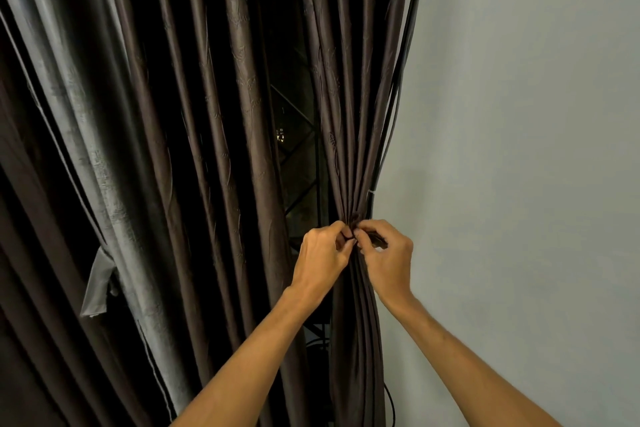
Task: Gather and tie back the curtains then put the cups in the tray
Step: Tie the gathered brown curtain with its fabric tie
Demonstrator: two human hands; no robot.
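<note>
Fingers (pixel 338 229) of the left hand (pixel 320 255) and right hand (pixel 389 260) curl inward, meeting at the pinched waist of the curtain (pixel 341 156). This brown satin cloth, embossed with faint leaf sprigs, falls in narrow pleats beside the smooth pale wall (pixel 519 149). Far left hangs a shinier grey panel (pixel 86 149) in broad folds. Thin black cables (pixel 393 128) run along the curtain's right edge. Both hands pinch a slim dark tie (pixel 349 237) at the gather.

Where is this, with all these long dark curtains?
Probably a room in a home, beside a window: long brown curtains hang over it, a metal grille shows behind, and cables run down a plain painted wall.
</note>
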